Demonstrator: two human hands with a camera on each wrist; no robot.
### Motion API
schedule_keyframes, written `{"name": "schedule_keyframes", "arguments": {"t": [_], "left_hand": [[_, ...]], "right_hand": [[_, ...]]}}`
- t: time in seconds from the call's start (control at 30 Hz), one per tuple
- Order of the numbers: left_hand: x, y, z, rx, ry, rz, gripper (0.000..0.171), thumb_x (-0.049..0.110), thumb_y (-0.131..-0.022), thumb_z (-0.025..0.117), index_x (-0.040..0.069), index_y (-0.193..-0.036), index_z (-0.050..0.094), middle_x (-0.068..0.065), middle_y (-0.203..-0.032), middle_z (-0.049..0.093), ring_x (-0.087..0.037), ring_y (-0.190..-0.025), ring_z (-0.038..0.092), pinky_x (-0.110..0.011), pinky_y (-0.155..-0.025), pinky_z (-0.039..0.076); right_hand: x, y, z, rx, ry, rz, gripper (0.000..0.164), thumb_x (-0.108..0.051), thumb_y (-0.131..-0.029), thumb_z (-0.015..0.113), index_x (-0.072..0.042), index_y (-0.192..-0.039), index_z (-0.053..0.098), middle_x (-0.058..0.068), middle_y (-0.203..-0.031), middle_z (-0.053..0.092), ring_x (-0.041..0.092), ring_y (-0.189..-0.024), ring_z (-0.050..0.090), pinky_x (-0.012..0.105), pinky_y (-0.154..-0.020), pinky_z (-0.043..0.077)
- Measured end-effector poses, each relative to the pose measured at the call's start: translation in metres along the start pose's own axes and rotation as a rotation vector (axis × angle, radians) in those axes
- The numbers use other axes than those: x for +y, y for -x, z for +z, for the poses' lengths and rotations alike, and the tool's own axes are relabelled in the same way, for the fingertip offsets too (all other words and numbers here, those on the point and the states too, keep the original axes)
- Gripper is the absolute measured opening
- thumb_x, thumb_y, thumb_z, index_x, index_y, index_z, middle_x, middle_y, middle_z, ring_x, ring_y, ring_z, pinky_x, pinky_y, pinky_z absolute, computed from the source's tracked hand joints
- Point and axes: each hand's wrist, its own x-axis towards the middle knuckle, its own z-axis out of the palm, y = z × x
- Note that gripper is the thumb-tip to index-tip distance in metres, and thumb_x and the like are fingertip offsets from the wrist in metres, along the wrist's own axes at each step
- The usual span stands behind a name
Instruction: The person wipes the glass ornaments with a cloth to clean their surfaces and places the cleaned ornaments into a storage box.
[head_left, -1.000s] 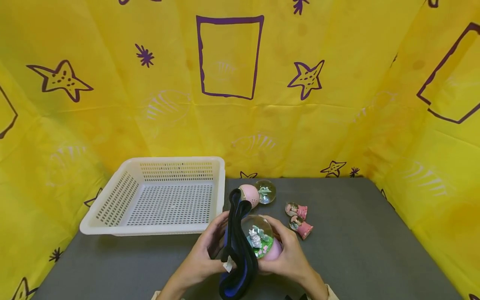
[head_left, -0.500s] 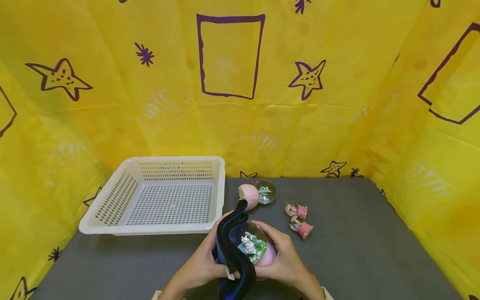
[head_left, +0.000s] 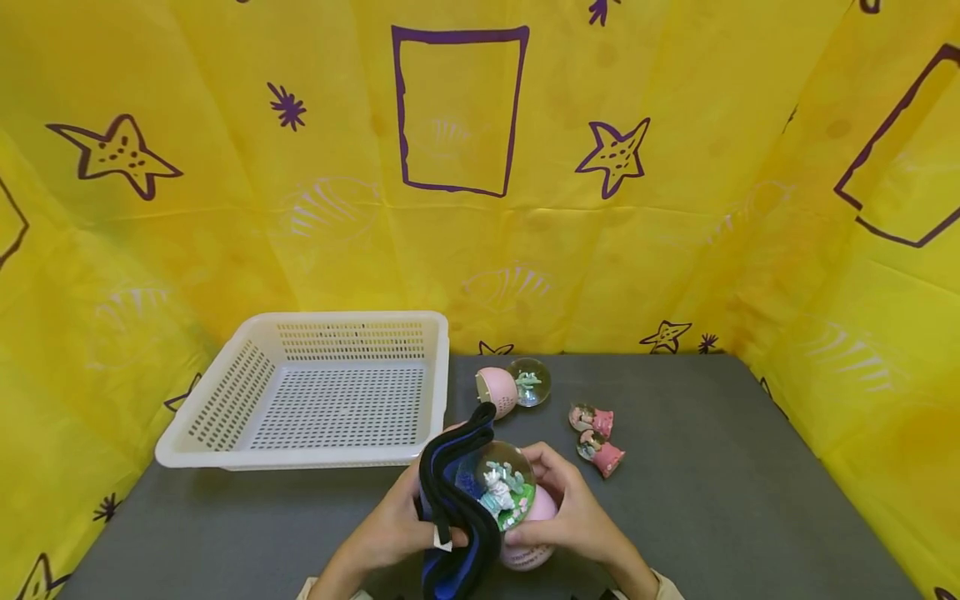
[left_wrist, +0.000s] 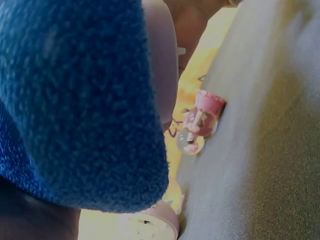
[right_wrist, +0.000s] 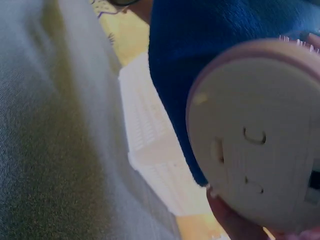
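Observation:
My left hand (head_left: 390, 521) grips a folded blue cloth (left_wrist: 85, 110) with black edging and a small white tag. The cloth presses against the left side of a snow globe (head_left: 504, 487), which has a white figure and green ground inside. My right hand (head_left: 577, 512) holds the globe by its pink base, thumb at the front. In the right wrist view the flat underside of the base (right_wrist: 235, 165) faces the camera. The cloth hides the left fingertips and part of the glass.
A white perforated basket (head_left: 300, 459) stands at the back left. Behind the hands lies a larger snow globe with a pink base (head_left: 498, 392), on its side. Two small pink snow globes (head_left: 602, 454) lie to the right on the grey table (head_left: 720, 492).
Cloth and globe have shifted left and slightly toward me, and the cloth's raised top edge has dropped. The globe has turned in the right hand, so more of its base shows.

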Motion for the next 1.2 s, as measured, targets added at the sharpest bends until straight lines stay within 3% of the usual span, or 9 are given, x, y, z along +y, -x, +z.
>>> {"name": "schedule_keyframes", "arguments": {"t": [0.07,0.23,0.5,0.67,0.83,0.97,1.1,1.2], "left_hand": [[-0.001,-0.001,0.001,-0.002,0.012,0.007,0.100,0.002,-0.081,0.079,0.005,-0.157,0.015,-0.010,-0.154,0.043,-0.016,-0.130,0.051,-0.027,-0.109,0.041],[-0.002,-0.003,0.003,0.018,-0.070,0.041,0.106,0.004,-0.075,0.084,0.003,-0.157,0.016,-0.016,-0.160,0.031,-0.016,-0.139,0.043,-0.024,-0.115,0.032],[0.006,-0.002,0.007,0.068,-0.146,-0.038,0.110,-0.002,-0.072,0.084,0.010,-0.158,0.017,-0.014,-0.158,0.034,-0.013,-0.138,0.044,-0.022,-0.112,0.033],[0.007,-0.001,0.013,0.121,-0.313,-0.065,0.109,0.010,-0.071,0.088,0.013,-0.157,0.022,-0.007,-0.161,0.029,-0.012,-0.146,0.032,-0.023,-0.115,0.027],[0.004,0.000,0.017,0.161,-0.483,-0.003,0.107,0.018,-0.067,0.091,0.011,-0.154,0.029,-0.008,-0.160,0.030,-0.016,-0.149,0.026,-0.026,-0.117,0.025],[0.005,0.001,0.017,0.174,-0.520,0.023,0.099,0.018,-0.068,0.091,0.013,-0.151,0.038,-0.010,-0.159,0.032,-0.017,-0.146,0.033,-0.028,-0.115,0.031],[0.004,0.003,0.015,0.190,-0.495,0.048,0.089,0.013,-0.068,0.091,0.014,-0.146,0.046,-0.013,-0.155,0.038,-0.015,-0.141,0.040,-0.028,-0.112,0.035],[0.003,0.003,0.012,0.190,-0.462,0.073,0.086,0.006,-0.068,0.089,0.012,-0.144,0.049,-0.016,-0.153,0.041,-0.014,-0.140,0.042,-0.027,-0.112,0.036]], "right_hand": [[0.000,0.000,0.002,0.029,0.042,0.016,0.063,0.011,-0.069,0.080,0.004,-0.123,0.049,0.006,-0.111,0.070,0.007,-0.099,0.066,0.028,-0.081,0.058],[-0.002,0.001,0.008,0.101,0.194,0.042,0.065,0.007,-0.066,0.083,-0.004,-0.122,0.053,0.020,-0.112,0.069,0.006,-0.102,0.065,0.025,-0.083,0.056],[0.000,-0.002,0.008,0.108,0.473,-0.176,0.073,-0.002,-0.068,0.087,-0.005,-0.133,0.053,0.017,-0.118,0.069,0.010,-0.104,0.066,0.022,-0.085,0.055],[0.000,-0.003,0.009,0.111,0.657,-0.193,0.080,-0.021,-0.074,0.088,-0.008,-0.143,0.050,0.009,-0.125,0.067,0.016,-0.109,0.066,0.018,-0.094,0.051],[0.001,-0.003,0.010,0.115,0.757,-0.207,0.082,-0.033,-0.076,0.087,-0.009,-0.145,0.049,0.008,-0.125,0.066,0.019,-0.111,0.066,0.014,-0.100,0.046],[0.000,-0.002,0.010,0.128,0.798,-0.208,0.082,-0.026,-0.073,0.089,-0.011,-0.144,0.051,0.010,-0.125,0.067,0.022,-0.111,0.066,0.014,-0.102,0.045],[-0.001,-0.003,0.011,0.125,0.830,-0.267,0.086,-0.006,-0.062,0.085,-0.008,-0.141,0.053,0.014,-0.124,0.067,0.025,-0.112,0.064,0.014,-0.106,0.041],[0.000,-0.003,0.010,0.122,0.837,-0.320,0.090,-0.001,-0.055,0.082,-0.004,-0.140,0.054,0.015,-0.123,0.067,0.025,-0.113,0.063,0.014,-0.108,0.038]]}}
